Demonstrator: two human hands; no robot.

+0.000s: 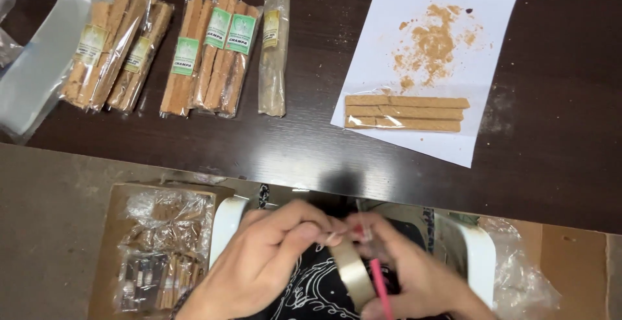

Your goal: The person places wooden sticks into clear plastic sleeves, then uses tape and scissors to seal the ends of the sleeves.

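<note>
We are looking down on a dark wood surface (311, 151) carrying packs of sticks (214, 51) and a paper sheet (479, 22) dusted with crumbs. Below its edge, over the lap, our left hand (265, 258) and right hand (405, 271) are both pinching a tape roll (353, 268), the right also gripping a red pen (381, 287). The tape is looking light, stiff-rimmed and sticky; the rim is seeming safest to hold. Room is staying tight between surface edge and cardboard box (107, 255).

1. I count two hands, left (259, 261) and right (414, 274).
2. One roll of tape (353, 271).
3. One white sheet of paper (447, 67).
4. Three bare sticks (405, 112) on it.
5. Roughly six wrapped stick packs (214, 51) on the table.
6. One cardboard box (107, 255).
</note>
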